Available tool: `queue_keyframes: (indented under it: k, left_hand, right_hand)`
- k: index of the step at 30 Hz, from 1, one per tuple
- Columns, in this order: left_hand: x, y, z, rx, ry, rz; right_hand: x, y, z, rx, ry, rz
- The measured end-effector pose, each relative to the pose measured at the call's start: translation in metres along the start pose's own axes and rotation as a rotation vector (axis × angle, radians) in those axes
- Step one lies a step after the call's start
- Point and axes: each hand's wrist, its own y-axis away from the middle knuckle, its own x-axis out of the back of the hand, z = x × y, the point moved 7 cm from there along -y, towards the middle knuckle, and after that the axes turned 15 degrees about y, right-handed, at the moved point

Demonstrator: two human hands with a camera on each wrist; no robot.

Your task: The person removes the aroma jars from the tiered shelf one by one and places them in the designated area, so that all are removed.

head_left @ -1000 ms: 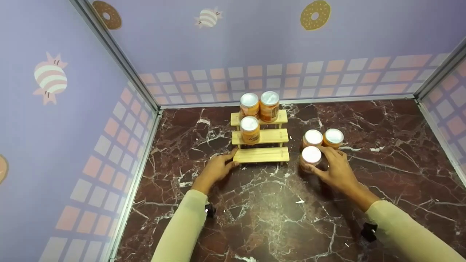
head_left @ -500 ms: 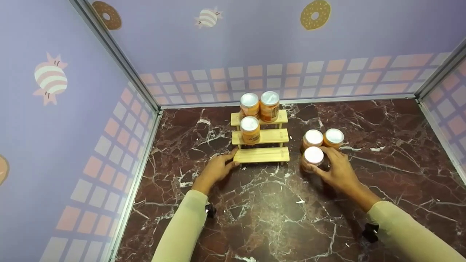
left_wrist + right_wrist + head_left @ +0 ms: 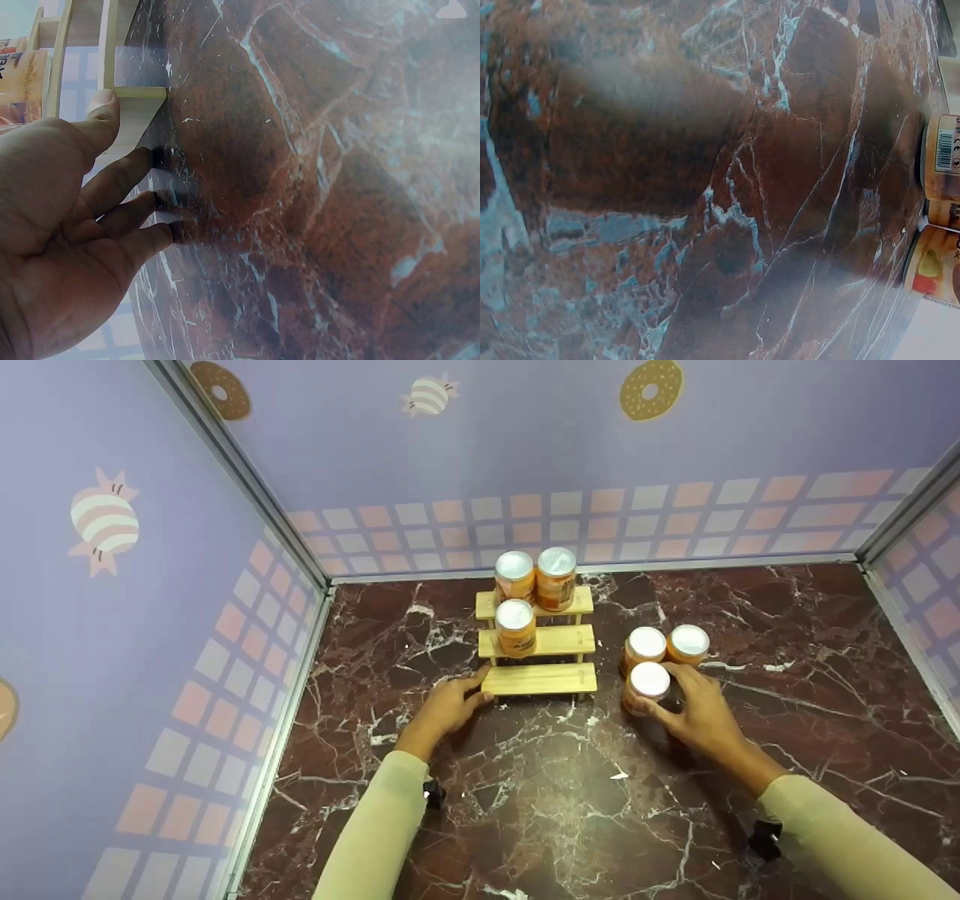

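Note:
My left hand [image 3: 447, 709] is at the left end of the lowest step of a three-step wooden stand [image 3: 538, 680], thumb at the front corner and a finger at the back corner. In the left wrist view the thumb is against the stand's end panel [image 3: 139, 120] and other fingers bend down to the tabletop. My right hand [image 3: 699, 709] grips an orange can [image 3: 649, 681] with a pale lid, thumb in front and fingers behind. Two similar cans, one close behind it [image 3: 645, 643] and one to the right [image 3: 688, 643], stand beside it. The right wrist view leaves the hand out.
On the stand's top step are two orange cans [image 3: 556, 579], and one can [image 3: 516, 628] is at the left of the middle step. The dark red marbled tabletop [image 3: 540, 802] meets a lilac back wall [image 3: 525, 450] and side walls.
The right hand and its can have shifted slightly to the right, against the neighbouring cans. The left hand and the stand have stayed in place.

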Motion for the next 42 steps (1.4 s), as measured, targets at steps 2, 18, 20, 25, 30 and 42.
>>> queue_keyframes:
  k: [2,18,20,25,30,42]
  left_hand:
    - [-0.0006,-0.0014,-0.0019,-0.001,-0.013,0.002]
    - [-0.0021,-0.0011,-0.0033,0.025,-0.012,-0.009]
    - [-0.002,-0.0008,-0.0033,0.038,-0.01,-0.012]
    - [-0.0017,-0.0005,-0.003,0.067,-0.002,-0.014]
    - [-0.0007,-0.0006,-0.0001,0.04,-0.009,-0.011]
    - [-0.0012,-0.0026,-0.002,0.022,0.006,-0.017]
  right_hand:
    - [0.0008,0.0004,0.0004,0.005,0.002,0.01]
    - [-0.0009,0.0017,0.0028,0.016,-0.02,0.02]
    - [-0.0008,0.0015,0.0026,0.02,-0.026,0.021]
    - [-0.0007,0.0012,0.0027,0.014,-0.034,0.012]
    - [0.0,0.0005,0.0032,0.022,-0.037,0.022]
    - [0.0019,0.0004,0.0047,0.008,-0.057,0.01]
